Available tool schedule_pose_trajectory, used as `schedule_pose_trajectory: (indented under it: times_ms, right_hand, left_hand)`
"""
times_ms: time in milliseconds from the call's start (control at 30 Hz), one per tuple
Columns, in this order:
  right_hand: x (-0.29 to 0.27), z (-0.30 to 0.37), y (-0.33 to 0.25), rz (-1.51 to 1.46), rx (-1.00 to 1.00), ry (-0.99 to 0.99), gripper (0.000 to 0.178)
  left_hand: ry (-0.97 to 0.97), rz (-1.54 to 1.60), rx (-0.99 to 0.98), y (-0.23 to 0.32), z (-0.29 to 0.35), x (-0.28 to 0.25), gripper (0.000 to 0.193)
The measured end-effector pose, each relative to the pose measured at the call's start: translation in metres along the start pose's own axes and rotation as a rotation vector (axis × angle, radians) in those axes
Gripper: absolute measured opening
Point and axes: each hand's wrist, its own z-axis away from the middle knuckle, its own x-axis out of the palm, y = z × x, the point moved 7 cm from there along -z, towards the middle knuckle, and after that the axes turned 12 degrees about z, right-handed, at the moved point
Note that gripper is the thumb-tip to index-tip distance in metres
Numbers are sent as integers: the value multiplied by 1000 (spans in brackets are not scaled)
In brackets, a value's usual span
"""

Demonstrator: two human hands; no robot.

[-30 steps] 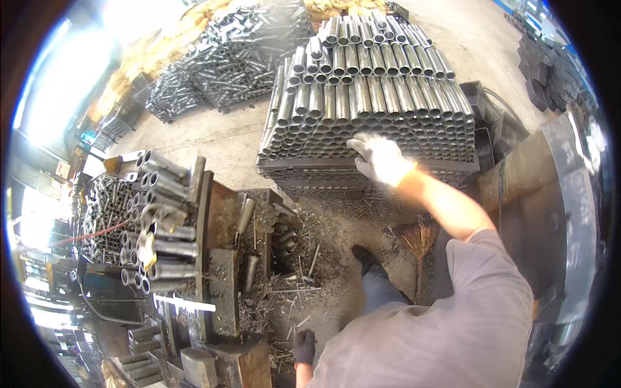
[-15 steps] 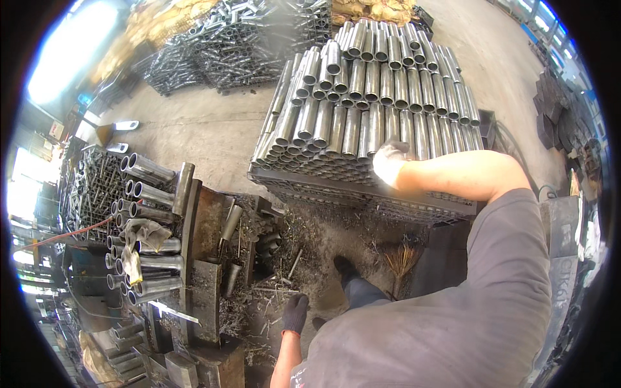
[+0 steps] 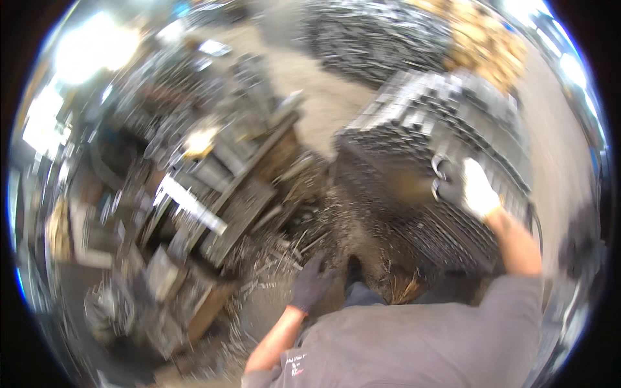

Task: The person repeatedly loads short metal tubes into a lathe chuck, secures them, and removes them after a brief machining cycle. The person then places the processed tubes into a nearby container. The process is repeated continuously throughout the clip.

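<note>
My right hand [image 3: 471, 189], in a glove with a white back and dark fingers, is closed at the near side of a large stack of steel tubes [image 3: 414, 103]. Two round tube ends [image 3: 438, 167] show beside its fingers, so it appears to grip a pair of tubes; motion smears the details. My left hand [image 3: 313, 283], in a dark glove, hangs low in front of my body, its fingers loosely apart and nothing visible in them. It is above the floor strewn with metal scraps [image 3: 262, 271].
A worn metal bench [image 3: 239, 210] with upright-edged plates and tubes [image 3: 210, 171] stands to the left. A pale cloth [image 3: 200, 142] lies on those tubes. Behind the stack is a heap of metal parts [image 3: 381, 39] beside yellowish sacks [image 3: 488, 45]. A straw broom [image 3: 406, 284] is near my feet.
My view has swung leftward, so the bench and stack appear farther right and blurred. My right hand has closed around tubes at the stack. My left hand's fingers have loosened.
</note>
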Motion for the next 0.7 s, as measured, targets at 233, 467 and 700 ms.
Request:
schedule_pose_trajectory:
  times_ms: [233, 467, 700]
  right_hand:
    - [85, 101, -368, -414, -599, -9, 20]
    - [110, 174, -632, -562, -1176, -127, 18]
    - [132, 201, -798, -409, -1505, 80, 27]
  left_hand:
    - [628, -222, 695, 11, 169, -163, 74]
    - [1173, 108, 200, -147, 377, -321, 37]
    - [1370, 815, 101, -265, 414, -465, 36]
